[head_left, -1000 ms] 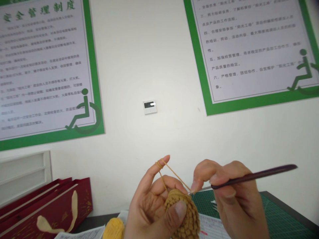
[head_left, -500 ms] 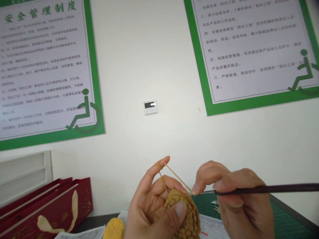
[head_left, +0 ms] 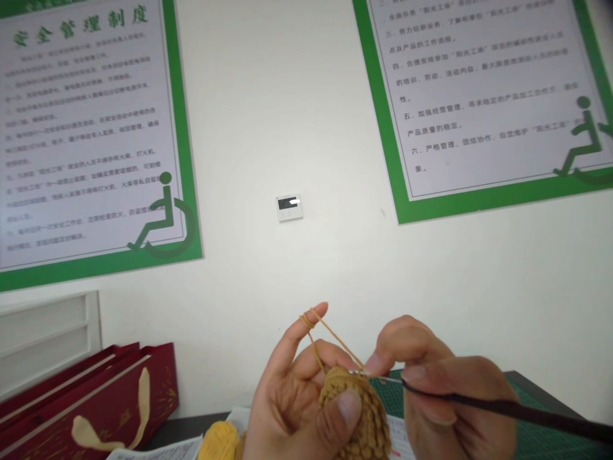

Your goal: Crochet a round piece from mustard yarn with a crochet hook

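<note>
My left hand [head_left: 297, 390] pinches a brown crocheted piece [head_left: 366, 418] between thumb and fingers, at the bottom middle. A strand of brown yarn [head_left: 334, 337] winds round its raised index finger and runs down to the top edge of the piece. In my right hand [head_left: 445, 383] is a crochet hook [head_left: 507, 409] with a dark handle and a thin metal shaft. The hook's tip lies at the top edge of the piece, where the yarn meets it. My right index fingertip is close to that spot.
A yellow yarn ball [head_left: 219, 441] sits left of my left hand, near printed paper [head_left: 163, 449]. Dark red gift bags [head_left: 119, 409] stand at the lower left. A green cutting mat [head_left: 541, 441] lies beneath my right hand. Posters [head_left: 90, 140] and a small panel [head_left: 289, 208] are on the wall.
The hook's tip has moved left over the piece's edge, and its handle end has swung downward. My right hand has shifted slightly left. The left hand is nearly unmoved.
</note>
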The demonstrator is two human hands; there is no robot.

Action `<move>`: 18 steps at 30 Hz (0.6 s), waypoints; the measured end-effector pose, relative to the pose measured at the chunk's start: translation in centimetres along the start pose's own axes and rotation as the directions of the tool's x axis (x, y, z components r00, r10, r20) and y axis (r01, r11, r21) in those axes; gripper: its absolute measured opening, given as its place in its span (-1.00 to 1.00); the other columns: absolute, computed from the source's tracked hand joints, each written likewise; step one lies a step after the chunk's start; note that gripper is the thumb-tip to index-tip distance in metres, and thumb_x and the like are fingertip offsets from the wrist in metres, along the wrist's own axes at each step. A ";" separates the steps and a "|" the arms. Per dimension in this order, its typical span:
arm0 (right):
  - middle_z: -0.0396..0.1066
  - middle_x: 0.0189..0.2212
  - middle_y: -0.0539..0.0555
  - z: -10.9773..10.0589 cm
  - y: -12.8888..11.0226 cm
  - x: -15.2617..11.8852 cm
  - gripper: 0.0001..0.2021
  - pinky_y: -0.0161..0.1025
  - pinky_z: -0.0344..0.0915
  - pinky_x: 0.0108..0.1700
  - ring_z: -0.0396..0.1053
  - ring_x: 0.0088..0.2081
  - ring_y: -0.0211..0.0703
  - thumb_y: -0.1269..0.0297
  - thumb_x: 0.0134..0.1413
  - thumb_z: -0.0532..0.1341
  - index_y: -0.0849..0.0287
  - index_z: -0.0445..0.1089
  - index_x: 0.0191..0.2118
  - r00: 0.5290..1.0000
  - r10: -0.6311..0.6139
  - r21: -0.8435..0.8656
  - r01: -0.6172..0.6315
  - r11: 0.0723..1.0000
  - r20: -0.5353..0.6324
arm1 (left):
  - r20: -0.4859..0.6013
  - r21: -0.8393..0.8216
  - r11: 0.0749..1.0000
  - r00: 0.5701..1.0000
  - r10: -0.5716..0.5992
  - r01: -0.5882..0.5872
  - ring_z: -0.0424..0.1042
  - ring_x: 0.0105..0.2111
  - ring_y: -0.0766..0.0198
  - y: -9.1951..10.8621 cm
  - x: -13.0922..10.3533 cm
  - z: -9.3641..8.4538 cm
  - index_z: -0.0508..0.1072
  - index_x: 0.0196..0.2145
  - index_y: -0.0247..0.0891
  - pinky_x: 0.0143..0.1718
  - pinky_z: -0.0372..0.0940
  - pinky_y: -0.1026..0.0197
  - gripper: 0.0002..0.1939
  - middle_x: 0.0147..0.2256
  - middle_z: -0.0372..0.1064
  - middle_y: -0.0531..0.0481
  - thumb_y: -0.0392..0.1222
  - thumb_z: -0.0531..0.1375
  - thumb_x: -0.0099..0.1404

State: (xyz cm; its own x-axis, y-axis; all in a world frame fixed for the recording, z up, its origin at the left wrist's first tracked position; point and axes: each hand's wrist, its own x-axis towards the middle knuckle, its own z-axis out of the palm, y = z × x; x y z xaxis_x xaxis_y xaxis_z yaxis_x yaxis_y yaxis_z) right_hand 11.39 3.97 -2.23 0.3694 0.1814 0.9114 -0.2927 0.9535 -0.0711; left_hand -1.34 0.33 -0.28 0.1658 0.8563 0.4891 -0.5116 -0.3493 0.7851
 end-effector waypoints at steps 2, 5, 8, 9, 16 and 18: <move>0.57 -0.39 0.02 -0.2 0.6 -0.2 -0.89 -0.08 0.30 -0.31 0.42 -0.39 -0.11 0.24 0.23 0.28 -0.12 0.52 -0.15 1.000 -0.003 -0.002 0.003 1.000 0.021 | -0.018 -0.018 1.000 1.000 -0.023 0.023 0.40 -0.53 0.40 0.0 0.0 0.1 0.37 0.22 -0.03 -0.51 0.29 0.33 -0.24 -0.33 0.51 0.01 -0.33 0.46 0.08; 0.55 -0.31 0.05 -1.0 1.5 -0.5 -0.75 -0.06 0.38 -0.32 0.45 -0.32 -0.06 0.35 0.16 0.31 -0.16 0.55 -0.09 0.989 -0.094 -0.095 0.105 0.990 0.112 | -0.063 -0.045 0.998 0.997 -0.034 0.032 0.44 -0.45 0.34 0.0 0.0 0.4 0.37 0.22 -0.09 -0.39 0.34 0.29 -0.21 -0.35 0.50 0.01 -0.32 0.48 0.04; 0.54 -0.37 0.06 -1.8 1.9 -1.1 -0.52 -0.07 0.44 -0.39 0.47 -0.38 -0.05 0.54 0.02 0.33 -0.16 0.54 0.00 0.947 -0.282 -0.315 0.318 0.894 0.156 | -0.136 0.006 0.999 0.990 0.034 -0.033 0.47 -0.38 0.29 -0.1 0.0 0.8 0.36 0.22 -0.12 -0.29 0.36 0.24 -0.21 -0.35 0.52 0.01 -0.32 0.47 0.05; 0.53 -0.41 0.05 -1.9 1.9 -1.3 -0.46 -0.09 0.44 -0.42 0.46 -0.41 -0.07 0.60 -0.04 0.33 -0.14 0.54 0.02 0.935 -0.314 -0.383 0.354 0.853 0.165 | -0.153 0.041 0.997 0.986 0.067 -0.062 0.46 -0.39 0.28 -0.2 0.0 0.9 0.33 0.23 -0.11 -0.30 0.36 0.24 -0.20 -0.35 0.53 0.01 -0.32 0.46 0.06; 0.45 -0.43 0.08 -0.6 1.6 -1.6 -0.74 -0.22 0.36 -0.49 0.40 -0.44 -0.16 0.52 0.12 0.24 0.11 0.51 -0.10 0.960 -0.267 -0.306 0.279 0.910 0.083 | -0.174 0.098 0.984 0.971 0.166 -0.150 0.47 -0.39 0.26 -0.7 -0.2 1.5 0.09 0.32 0.24 -0.32 0.37 0.21 -0.06 -0.36 0.52 0.05 -0.33 0.41 0.14; 0.40 -0.46 0.04 -0.2 1.4 -1.2 -0.86 -0.24 0.33 -0.46 0.37 -0.44 -0.20 0.43 0.23 0.20 0.14 0.48 -0.15 0.987 -0.161 -0.201 0.157 0.967 -0.004 | -0.170 0.078 0.985 0.972 0.163 -0.151 0.46 -0.41 0.28 -0.7 -0.1 1.4 0.09 0.31 0.28 -0.34 0.36 0.22 -0.06 -0.36 0.51 0.06 -0.33 0.41 0.14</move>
State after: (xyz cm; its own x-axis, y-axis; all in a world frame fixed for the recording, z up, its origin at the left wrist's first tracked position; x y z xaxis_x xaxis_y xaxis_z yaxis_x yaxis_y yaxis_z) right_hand 10.74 5.17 -3.47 0.4155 0.0263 0.9092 -0.0474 0.9989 -0.0072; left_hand 0.17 -0.07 -0.35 -0.0652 0.8401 0.5386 -0.4636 -0.5034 0.7291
